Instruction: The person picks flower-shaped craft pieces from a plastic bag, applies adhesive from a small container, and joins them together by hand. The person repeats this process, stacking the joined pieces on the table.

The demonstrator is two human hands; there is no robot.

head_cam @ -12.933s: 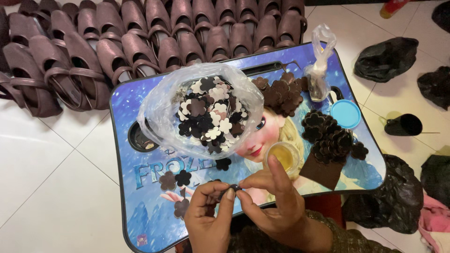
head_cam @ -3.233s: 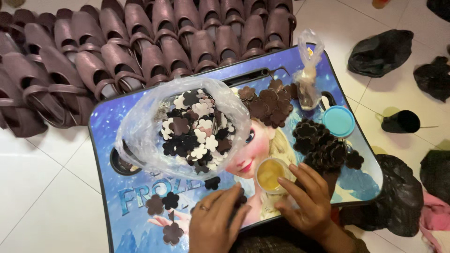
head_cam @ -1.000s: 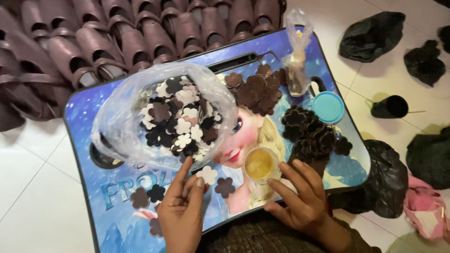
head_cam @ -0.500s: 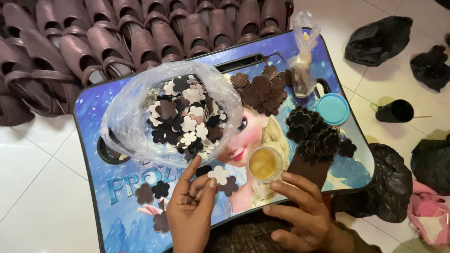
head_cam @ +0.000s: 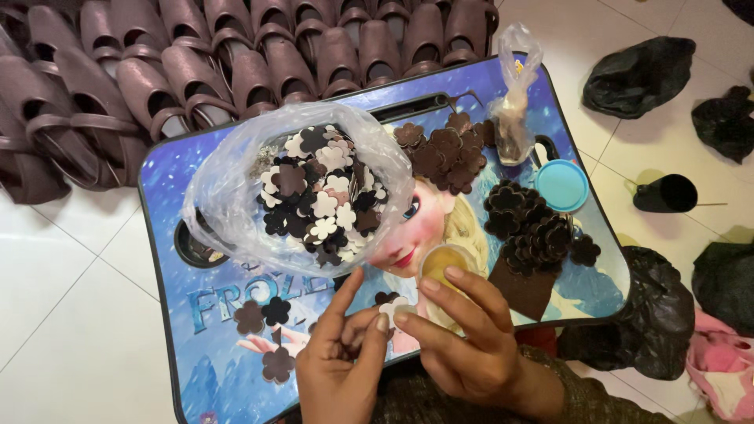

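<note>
A small flower-shaped cutout point(head_cam: 390, 309), pale side up, is pinched between the fingertips of the left hand point(head_cam: 339, 369) and the right hand point(head_cam: 462, 338), low over the near edge of the blue lap tray point(head_cam: 177, 314) and just in front of the little open pot of yellow glue point(head_cam: 443, 261). Beyond the pot, an open clear plastic bag point(head_cam: 228, 188) of brown and cream cutouts fills the tray's middle, with loose brown flowers point(head_cam: 263, 316) left of the hands. Rows of brown sandals point(head_cam: 157, 71) line the tray's far edge, and bare white tile floor point(head_cam: 71, 330) lies open to its left.

Thin, crinkled, glossy plastic bag point(head_cam: 228, 180) on a smooth glossy lap table point(head_cam: 181, 283); matt flower cutouts point(head_cam: 322, 196).
</note>
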